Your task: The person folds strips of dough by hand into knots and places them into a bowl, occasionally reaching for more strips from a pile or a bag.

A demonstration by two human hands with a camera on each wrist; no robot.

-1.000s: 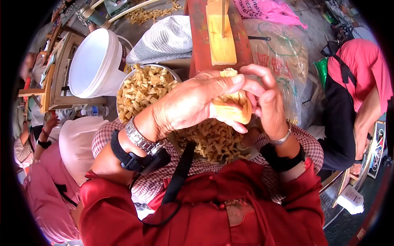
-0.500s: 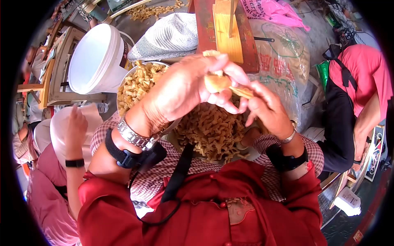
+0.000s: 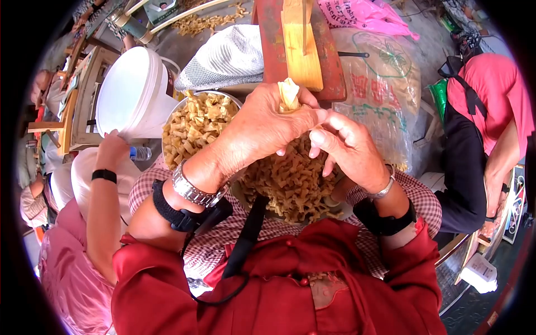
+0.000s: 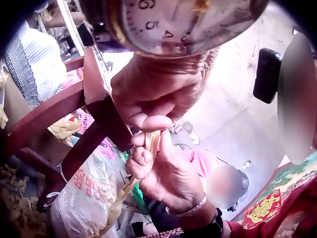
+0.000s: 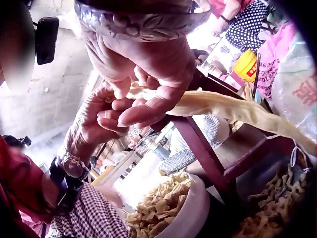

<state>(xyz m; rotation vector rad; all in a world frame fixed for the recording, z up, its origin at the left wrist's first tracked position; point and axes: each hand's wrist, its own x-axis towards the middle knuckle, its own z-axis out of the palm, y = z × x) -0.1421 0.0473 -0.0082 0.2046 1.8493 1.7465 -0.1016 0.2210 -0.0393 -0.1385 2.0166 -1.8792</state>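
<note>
My left hand (image 3: 257, 125) curls round a folded pale yellow strip (image 3: 288, 96), whose crumpled end sticks up above the thumb. Close against it, my right hand (image 3: 357, 148) pinches the same strip with thumb and fingers. In the right wrist view, a long tail of the strip (image 5: 228, 109) runs out past the right hand towards the edge. Both hands meet over a heap of short, twisted yellow-brown pieces (image 3: 290, 184) in a container at the lap. Left of the hands, a white bowl (image 5: 198, 208) holds more such pieces (image 3: 198, 125).
Beyond the hands stands a red wooden bench (image 3: 329, 72) with a yellow wooden block (image 3: 301, 64) on it. A white bucket (image 3: 131, 95) and a mesh sack (image 3: 226, 58) are at the left, a clear plastic bag (image 3: 379, 106) at the right. People sit close on both sides.
My left hand has turned over and closed round the strip, which lay spread between both hands before. The right hand has drawn in against it. A neighbour's hand at the left has reached to the bucket.
</note>
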